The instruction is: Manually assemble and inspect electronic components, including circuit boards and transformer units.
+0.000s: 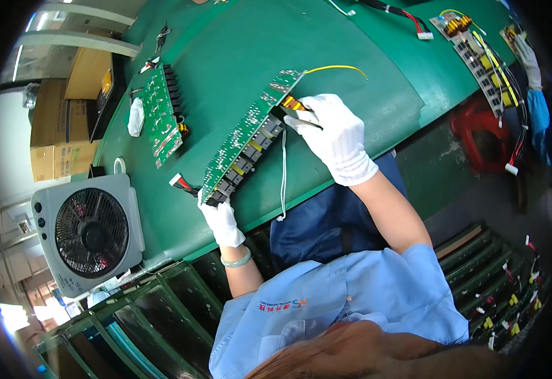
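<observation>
In a white glove, my left hand (221,222) is closed around the lower end of a long green circuit board (241,140). The board is tilted, its soldered face up to the left and its dark and yellow components toward me. My right hand (337,134), also gloved, is closed at the board's upper end on a slim dark tool (306,120), possibly tweezers, beside a copper-coloured coil (293,103). From that end a yellow wire (336,67) sticks out. A white cable (283,170) hangs below the board. Near my left hand is a wire bundle with a white connector (178,181).
Another green board (162,117) lies on the green mat (377,95) at the left. A grey box fan (89,234) stands at the left edge. At the far right, a co-worker's gloved hand (528,60) is by another board (478,60). Green slatted racks (156,316) are below.
</observation>
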A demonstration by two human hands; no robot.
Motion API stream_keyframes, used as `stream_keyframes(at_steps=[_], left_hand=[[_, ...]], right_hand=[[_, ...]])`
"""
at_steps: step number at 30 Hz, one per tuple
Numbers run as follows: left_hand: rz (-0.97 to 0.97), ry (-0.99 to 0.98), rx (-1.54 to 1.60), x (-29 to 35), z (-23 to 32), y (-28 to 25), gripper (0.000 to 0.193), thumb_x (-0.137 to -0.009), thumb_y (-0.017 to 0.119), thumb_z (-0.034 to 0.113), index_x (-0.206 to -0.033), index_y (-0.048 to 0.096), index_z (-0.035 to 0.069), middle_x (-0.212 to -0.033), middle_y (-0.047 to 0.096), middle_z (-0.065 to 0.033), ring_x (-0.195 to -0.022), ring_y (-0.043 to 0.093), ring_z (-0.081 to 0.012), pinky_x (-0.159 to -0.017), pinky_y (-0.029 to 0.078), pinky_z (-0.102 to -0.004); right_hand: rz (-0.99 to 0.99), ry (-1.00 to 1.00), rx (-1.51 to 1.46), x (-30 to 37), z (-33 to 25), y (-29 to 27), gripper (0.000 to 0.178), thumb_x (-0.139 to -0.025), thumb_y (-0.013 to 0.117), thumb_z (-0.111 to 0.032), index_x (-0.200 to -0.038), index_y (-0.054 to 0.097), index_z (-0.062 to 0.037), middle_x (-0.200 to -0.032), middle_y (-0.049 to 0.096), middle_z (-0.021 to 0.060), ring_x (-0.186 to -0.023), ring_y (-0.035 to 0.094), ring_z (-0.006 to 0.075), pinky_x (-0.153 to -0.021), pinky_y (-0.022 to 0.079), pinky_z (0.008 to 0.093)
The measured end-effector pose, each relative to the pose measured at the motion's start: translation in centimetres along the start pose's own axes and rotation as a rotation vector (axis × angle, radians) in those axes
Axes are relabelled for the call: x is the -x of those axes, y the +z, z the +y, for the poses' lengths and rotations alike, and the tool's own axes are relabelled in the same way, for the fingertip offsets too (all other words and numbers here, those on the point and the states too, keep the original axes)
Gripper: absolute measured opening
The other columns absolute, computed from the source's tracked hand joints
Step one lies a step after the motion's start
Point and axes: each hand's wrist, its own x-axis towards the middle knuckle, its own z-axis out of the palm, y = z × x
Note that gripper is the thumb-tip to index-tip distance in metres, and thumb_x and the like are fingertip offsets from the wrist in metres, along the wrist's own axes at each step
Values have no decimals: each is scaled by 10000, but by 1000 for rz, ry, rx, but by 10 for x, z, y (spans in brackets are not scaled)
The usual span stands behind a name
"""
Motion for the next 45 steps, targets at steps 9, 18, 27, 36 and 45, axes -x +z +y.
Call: stream_keyframes(at_steps=[9,18,27,36,45], left_hand=[[-324,679,-468,10,18,-9,113,-749,569,34,-852,615,21,-839,597,-132,-799,549,-340,-720,439,-398],[-527,455,-449,12,10,-3,164,-783,659,184,-849,582,55,-738,557,-62,-648,533,-221,-568,424,-341],[-497,436,-387,19,21,4,253,-739,657,274,-879,614,67,-792,583,-97,-706,537,-308,-616,418,-398],[-446,223,-267,21,18,1,209,-757,654,245,-892,640,86,-856,618,-74,-791,555,-293,-731,431,-388],[-516,600,-568,21,14,-8,323,-807,655,333,-998,657,73,-1010,646,-110,-961,590,-339,-908,426,-466]], right_hand=[[-64,-179,81,66,2,-66,267,-676,800,-71,-873,625,-27,-869,651,132,-712,653,327,-620,550,393],[-146,-84,197,148,12,-90,377,-907,642,-311,-1151,656,-23,-1154,653,176,-1019,638,379,-880,493,460],[-201,82,21,162,23,-88,429,-926,610,-357,-1211,623,-37,-1216,633,161,-1059,629,339,-905,477,432],[-256,-65,93,159,23,-86,430,-818,698,-121,-1236,613,-69,-1272,600,189,-1137,589,393,-962,456,496],[-319,78,44,171,30,-84,403,-880,621,-129,-1276,595,-56,-1317,576,184,-1182,571,362,-1009,425,474]])
